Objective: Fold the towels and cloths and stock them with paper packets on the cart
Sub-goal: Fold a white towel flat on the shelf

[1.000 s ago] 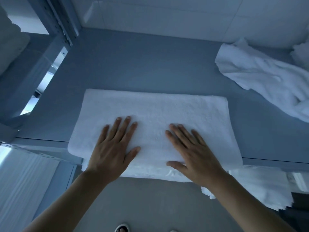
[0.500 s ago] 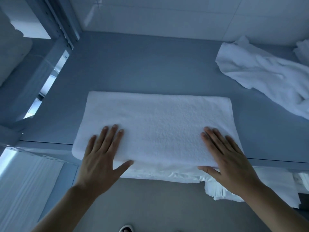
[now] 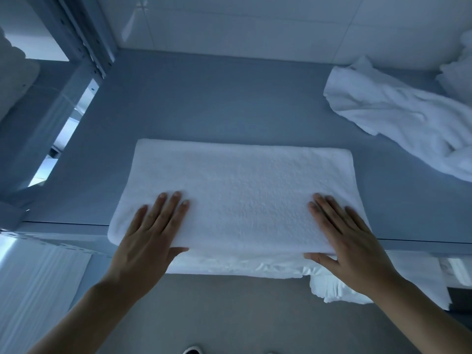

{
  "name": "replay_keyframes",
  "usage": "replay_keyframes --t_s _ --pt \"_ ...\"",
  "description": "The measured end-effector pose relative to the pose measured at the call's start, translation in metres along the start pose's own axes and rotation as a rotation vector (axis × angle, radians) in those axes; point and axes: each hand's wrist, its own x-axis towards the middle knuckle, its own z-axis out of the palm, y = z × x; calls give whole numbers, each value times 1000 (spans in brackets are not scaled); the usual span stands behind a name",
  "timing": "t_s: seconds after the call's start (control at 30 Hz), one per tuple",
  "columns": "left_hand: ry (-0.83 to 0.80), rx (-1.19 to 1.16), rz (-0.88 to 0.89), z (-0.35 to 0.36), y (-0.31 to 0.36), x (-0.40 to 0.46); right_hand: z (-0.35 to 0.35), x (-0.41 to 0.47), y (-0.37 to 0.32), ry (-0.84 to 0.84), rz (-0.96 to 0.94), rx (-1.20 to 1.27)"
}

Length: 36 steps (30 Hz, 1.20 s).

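1. Head view: folded towel [image 3: 237,198] lies on worktop [image 3: 204,98], near edge overhanging.
2. My left hand [image 3: 150,236] and right hand [image 3: 350,241], flat and gripping nothing, have slid from its middle to its ends.
3. Fold smoothed; next fold due.

Both bare forearms reach in from the near edge, angled toward each other's far side. The left hand [image 3: 150,236] lies flat, palm down, fingers straight and slightly spread, thumb stretched out to the right. The right hand [image 3: 350,246] lies flat too, palm down, fingers together and pointing far-left, thumb stretched out to the left. The hands are well apart.
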Motion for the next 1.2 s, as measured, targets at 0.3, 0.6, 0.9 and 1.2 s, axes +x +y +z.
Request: replay_keyframes --t_s 0.3,0.6,0.9,1.2 --pt "50 11 -14 7 8 -7 7 -8 -2 76 -25 -42" --pt "-21 -65 -31 -72 13 -22 -52 -28 -25 30 27 71" --pt "-60 -165 -196 -178 12 -68 -164 -51 -44 -108 138 256" --pt "-21 -257 -260 -262 7 -79 -234 -50 -32 -194 260 485"
